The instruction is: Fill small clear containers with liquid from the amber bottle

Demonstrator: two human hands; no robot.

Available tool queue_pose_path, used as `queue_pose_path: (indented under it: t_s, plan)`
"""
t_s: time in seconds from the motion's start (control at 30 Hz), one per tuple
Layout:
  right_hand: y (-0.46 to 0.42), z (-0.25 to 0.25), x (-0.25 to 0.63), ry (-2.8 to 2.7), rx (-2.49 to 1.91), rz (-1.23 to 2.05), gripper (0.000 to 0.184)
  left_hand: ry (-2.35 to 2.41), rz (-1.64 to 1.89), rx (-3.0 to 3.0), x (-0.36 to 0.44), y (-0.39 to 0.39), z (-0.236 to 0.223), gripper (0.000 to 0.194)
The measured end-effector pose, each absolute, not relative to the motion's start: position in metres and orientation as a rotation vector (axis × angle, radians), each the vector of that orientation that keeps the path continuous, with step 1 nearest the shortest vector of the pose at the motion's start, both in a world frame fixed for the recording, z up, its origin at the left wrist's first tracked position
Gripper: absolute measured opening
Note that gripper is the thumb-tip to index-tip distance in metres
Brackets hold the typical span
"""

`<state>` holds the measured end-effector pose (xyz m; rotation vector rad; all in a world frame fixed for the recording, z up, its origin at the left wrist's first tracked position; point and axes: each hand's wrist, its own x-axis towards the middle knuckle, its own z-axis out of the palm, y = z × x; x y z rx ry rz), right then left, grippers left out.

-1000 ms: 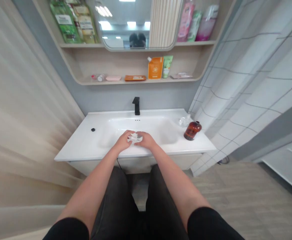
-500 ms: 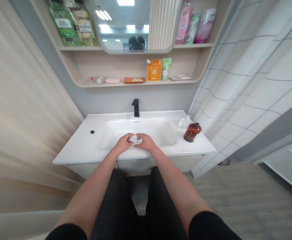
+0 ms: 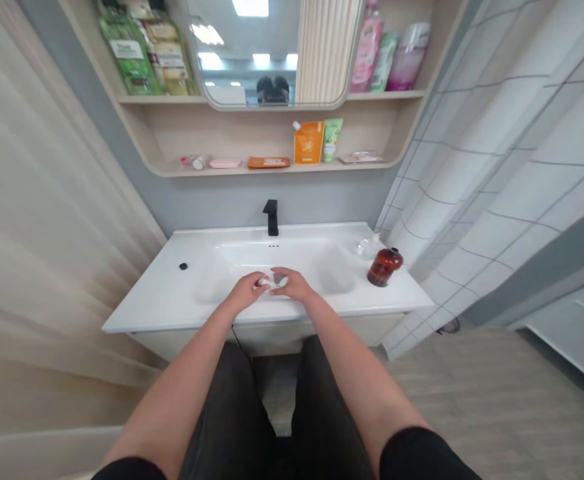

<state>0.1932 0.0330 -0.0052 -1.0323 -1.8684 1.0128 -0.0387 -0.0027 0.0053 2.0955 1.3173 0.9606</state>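
Over the front part of the white sink basin (image 3: 312, 250), my left hand (image 3: 246, 292) and my right hand (image 3: 293, 285) face each other. Between their curled fingers is a crumpled white piece (image 3: 271, 283) that looks like tissue, gripped from both sides. A small dark patch shows beside my left fingertips, too small to make out. Behind the hands rises a black faucet (image 3: 271, 217). To the right, an amber bottle (image 3: 385, 268) with an uncapped neck leans on the counter, next to a clear, shiny item (image 3: 368, 247) with a whitish top.
A small black round piece (image 3: 183, 266) lies on the counter's left. Above, a shelf (image 3: 212, 172) bears an orange pouch (image 3: 309, 142), a green tube (image 3: 332, 140) and flat packs, below a mirror (image 3: 252, 53). A curtain (image 3: 47, 233) hangs at left; a tiled wall (image 3: 502, 167) stands at right.
The white piece looks smaller and more bunched between my fingers than a second ago. Both hands have shifted slightly, and the view has tilted up a little.
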Motion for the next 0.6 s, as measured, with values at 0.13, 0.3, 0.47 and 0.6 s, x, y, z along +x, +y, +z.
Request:
queue_pose_path:
  t_s: [0.13,0.3,0.47,0.6]
  plan:
    - [0.039,-0.007,0.196,-1.731,-0.939,1.196,0.084,1.269,1.015,2.057,-0.04,-0.001,0.003,0.023]
    - [0.04,-0.008,0.194,-1.652,-0.882,1.196,0.064,1.19,1.111,1.81,-0.043,0.001,0.003,0.062]
    - [0.038,-0.011,0.191,-1.752,-0.865,1.128,0.064,1.198,1.062,1.788,-0.039,-0.002,0.009,0.057]
    - [0.037,-0.013,0.188,-1.715,-0.962,1.097,0.058,1.357,1.282,1.664,-0.061,-0.011,0.021,0.063]
